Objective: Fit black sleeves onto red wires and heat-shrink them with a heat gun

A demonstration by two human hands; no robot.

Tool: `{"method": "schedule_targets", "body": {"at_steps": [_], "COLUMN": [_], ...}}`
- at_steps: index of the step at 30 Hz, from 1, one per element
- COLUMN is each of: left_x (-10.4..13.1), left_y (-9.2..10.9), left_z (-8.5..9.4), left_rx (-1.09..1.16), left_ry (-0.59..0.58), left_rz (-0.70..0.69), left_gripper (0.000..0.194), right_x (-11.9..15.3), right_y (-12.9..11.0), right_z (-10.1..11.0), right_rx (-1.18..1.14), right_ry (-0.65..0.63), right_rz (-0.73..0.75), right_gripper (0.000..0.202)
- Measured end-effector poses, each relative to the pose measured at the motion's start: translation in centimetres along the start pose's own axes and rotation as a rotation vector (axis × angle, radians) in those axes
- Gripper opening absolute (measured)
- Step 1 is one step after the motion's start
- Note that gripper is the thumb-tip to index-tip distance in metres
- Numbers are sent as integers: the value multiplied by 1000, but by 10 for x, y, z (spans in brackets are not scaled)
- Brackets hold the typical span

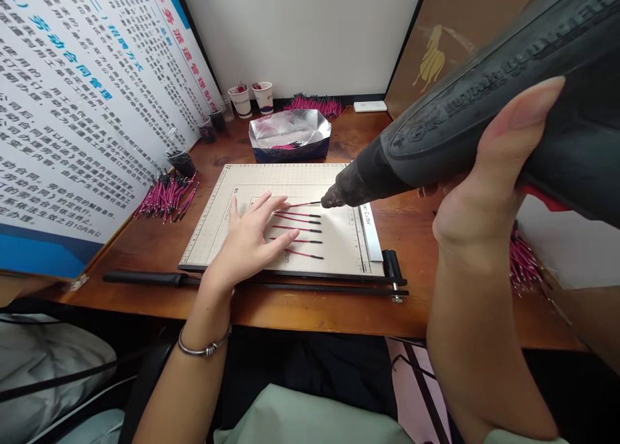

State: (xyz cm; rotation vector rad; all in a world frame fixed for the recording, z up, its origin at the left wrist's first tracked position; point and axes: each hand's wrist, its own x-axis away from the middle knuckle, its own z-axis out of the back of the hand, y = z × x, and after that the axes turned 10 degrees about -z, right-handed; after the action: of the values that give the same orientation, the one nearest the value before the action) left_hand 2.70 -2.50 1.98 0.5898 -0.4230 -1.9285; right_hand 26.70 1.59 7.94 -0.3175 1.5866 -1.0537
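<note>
The right hand [489, 192] is closed around the grip of a heat gun [465, 102], thumb laid along its side. The gun's long axis slants down and leftward from that hand, and its nozzle [334, 197] points at the black tip of the topmost wire, almost touching it.

The left hand [249, 237] lies open and flat, fingers spread, pinning the pink ends of five wires [298, 228] to a cutter board [290, 179] on the bench [411, 224]. The wires lie side by side just beyond its fingertips, each running left to right with its black sleeve end pointing away from the left hand, toward the gun.

As I judge it, the shrinking is only starting on this batch: the nozzle is at the first wire, and the four below it look yet to be heated, though I can't tell from here whether any sleeve has already tightened.

Plenty seems left. A loose pile [167, 195] of pink wires lies left of the left hand, and another bundle [526, 263] sits just past the right wrist. Beyond the board, a foil tray [290, 134] holds a few wires, possibly finished ones.
</note>
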Motion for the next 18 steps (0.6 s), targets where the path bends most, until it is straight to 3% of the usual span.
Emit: {"method": "schedule_targets", "body": {"at_steps": [12, 16, 18], "left_x": [-1, 0, 1], "left_y": [0, -1, -1], "left_z": [1, 1, 1], "left_rx": [21, 9, 3], "left_ry": [-9, -14, -13], "left_rz": [25, 21, 18], "left_gripper": [54, 53, 53], "right_x": [0, -1, -2], "right_y": [-8, -3, -2], "right_z": [-2, 1, 1], "right_rx": [154, 122, 45], "right_ry": [4, 32, -43], "right_rz": [31, 41, -16], "right_gripper": [63, 53, 53]}}
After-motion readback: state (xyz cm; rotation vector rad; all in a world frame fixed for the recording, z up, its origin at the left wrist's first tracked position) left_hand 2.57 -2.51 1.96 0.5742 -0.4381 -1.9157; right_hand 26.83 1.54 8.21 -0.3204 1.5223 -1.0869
